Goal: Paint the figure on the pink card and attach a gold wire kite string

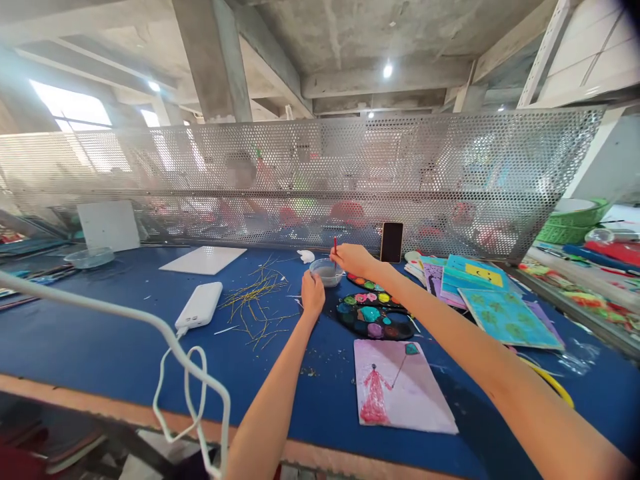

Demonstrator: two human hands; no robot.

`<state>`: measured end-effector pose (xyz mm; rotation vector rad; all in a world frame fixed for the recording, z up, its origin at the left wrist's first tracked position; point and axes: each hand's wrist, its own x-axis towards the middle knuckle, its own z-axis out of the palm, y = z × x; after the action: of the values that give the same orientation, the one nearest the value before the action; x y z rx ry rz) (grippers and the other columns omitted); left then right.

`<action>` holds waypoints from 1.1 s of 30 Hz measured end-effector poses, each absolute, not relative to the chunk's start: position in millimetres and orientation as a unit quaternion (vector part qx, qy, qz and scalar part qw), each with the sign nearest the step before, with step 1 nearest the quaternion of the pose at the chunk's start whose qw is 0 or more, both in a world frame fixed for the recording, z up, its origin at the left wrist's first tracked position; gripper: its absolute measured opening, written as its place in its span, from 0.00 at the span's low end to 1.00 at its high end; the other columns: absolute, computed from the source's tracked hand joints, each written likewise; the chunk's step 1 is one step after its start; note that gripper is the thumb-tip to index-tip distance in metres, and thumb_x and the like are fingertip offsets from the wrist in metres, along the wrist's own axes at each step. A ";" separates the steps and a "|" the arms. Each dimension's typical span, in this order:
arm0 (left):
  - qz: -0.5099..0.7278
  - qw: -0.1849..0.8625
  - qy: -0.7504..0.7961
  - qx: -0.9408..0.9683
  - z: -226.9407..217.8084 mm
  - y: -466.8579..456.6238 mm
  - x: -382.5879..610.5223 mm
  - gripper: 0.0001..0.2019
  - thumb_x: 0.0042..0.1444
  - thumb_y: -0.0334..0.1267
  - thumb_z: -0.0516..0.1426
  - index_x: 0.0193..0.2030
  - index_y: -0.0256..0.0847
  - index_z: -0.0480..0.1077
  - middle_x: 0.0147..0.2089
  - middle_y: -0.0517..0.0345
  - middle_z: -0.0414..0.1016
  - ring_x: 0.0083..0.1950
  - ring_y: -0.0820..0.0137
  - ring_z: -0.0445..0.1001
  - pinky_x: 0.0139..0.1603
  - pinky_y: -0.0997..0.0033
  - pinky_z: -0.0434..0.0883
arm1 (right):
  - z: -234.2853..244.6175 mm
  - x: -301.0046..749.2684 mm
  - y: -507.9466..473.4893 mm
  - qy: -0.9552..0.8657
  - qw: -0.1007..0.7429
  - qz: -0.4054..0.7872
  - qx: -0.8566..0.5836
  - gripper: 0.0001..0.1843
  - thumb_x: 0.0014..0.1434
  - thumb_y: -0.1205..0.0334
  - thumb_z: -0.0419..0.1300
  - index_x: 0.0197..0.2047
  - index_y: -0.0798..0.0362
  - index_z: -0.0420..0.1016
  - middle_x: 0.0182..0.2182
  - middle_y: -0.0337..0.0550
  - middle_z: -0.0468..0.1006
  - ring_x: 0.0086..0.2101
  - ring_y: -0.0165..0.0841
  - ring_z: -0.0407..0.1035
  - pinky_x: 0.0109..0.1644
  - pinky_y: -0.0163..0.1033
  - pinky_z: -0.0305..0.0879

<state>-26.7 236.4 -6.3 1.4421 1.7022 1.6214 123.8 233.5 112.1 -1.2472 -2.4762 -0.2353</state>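
My right hand (351,259) is closed round a thin red-handled brush (335,248), held upright with its tip down in a small clear water bowl (326,272). My left hand (313,293) rests closed against the bowl's near left side. Just right of the bowl lies a black paint palette (375,315) with several coloured wells. Nearer me lies a pink painted canvas (400,387) showing a red figure and a small teal shape.
A blue table (110,347) carries a white power bank (199,305) with a white cable (185,373), loose yellow strands (257,300), a white board (203,259), an upright phone (391,242) and stacked painted canvases (500,307). A perforated metal screen (310,180) runs along the back.
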 end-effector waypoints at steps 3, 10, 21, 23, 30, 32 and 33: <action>0.576 0.192 0.609 0.511 -4.3 235.5 -26.1 0.12 0.64 0.38 0.50 0.52 0.41 0.68 0.51 0.46 0.76 0.59 0.60 0.73 0.59 0.61 0.68 | 107.7 137.6 227.8 -0.868 0.217 -0.076 -0.439 0.18 0.72 0.60 0.47 0.46 0.56 0.77 0.42 0.51 0.82 0.43 0.37 0.75 0.46 0.35 0.63; 0.557 0.199 0.616 0.520 2.1 232.2 -23.5 0.15 0.65 0.38 0.48 0.55 0.39 0.66 0.57 0.42 0.75 0.61 0.58 0.72 0.62 0.60 0.66 | 94.2 178.3 205.8 -0.858 0.276 -0.055 -0.430 0.15 0.71 0.61 0.49 0.45 0.54 0.77 0.43 0.48 0.81 0.45 0.36 0.73 0.51 0.36 0.63; 0.540 0.172 0.616 0.547 8.0 229.3 -18.6 0.15 0.63 0.41 0.50 0.54 0.38 0.65 0.56 0.41 0.75 0.60 0.55 0.73 0.64 0.54 0.65 | 53.5 288.2 110.5 -0.630 0.614 0.221 -0.420 0.24 0.65 0.38 0.53 0.32 0.50 0.72 0.25 0.39 0.71 0.28 0.32 0.66 0.34 0.36 0.63; 0.541 0.162 0.618 0.546 8.6 229.9 -16.1 0.15 0.63 0.41 0.50 0.53 0.37 0.66 0.55 0.39 0.74 0.61 0.53 0.71 0.65 0.52 0.64 | 40.9 300.1 99.8 -0.604 0.621 0.243 -0.436 0.27 0.63 0.35 0.52 0.29 0.49 0.70 0.22 0.37 0.67 0.25 0.31 0.61 0.30 0.36 0.60; 0.562 0.054 0.603 0.564 17.0 220.4 -11.8 0.22 0.63 0.41 0.50 0.63 0.37 0.58 0.66 0.37 0.61 0.71 0.54 0.56 0.73 0.51 0.52 | 20.2 314.2 95.6 -0.585 0.614 0.257 -0.463 0.29 0.63 0.33 0.50 0.28 0.50 0.69 0.22 0.37 0.65 0.24 0.30 0.60 0.29 0.36 0.58; 0.566 0.002 0.579 0.586 20.0 218.8 -13.9 0.20 0.63 0.41 0.49 0.60 0.38 0.60 0.63 0.39 0.64 0.68 0.55 0.61 0.71 0.52 0.56 | 19.7 316.7 96.3 -0.581 0.617 0.262 -0.463 0.29 0.64 0.33 0.50 0.28 0.50 0.69 0.22 0.37 0.64 0.24 0.29 0.59 0.28 0.36 0.57; 0.567 -0.010 0.576 0.588 21.0 219.1 -15.7 0.19 0.63 0.42 0.50 0.59 0.38 0.62 0.60 0.40 0.66 0.65 0.55 0.63 0.70 0.52 0.58 | 20.0 317.8 96.4 -0.579 0.617 0.265 -0.463 0.29 0.64 0.34 0.51 0.27 0.50 0.69 0.21 0.37 0.64 0.23 0.29 0.58 0.28 0.36 0.57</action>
<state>-15.7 219.1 21.0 1.8593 1.8216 1.7934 317.8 96.4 20.0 -1.0662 -1.3325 0.6102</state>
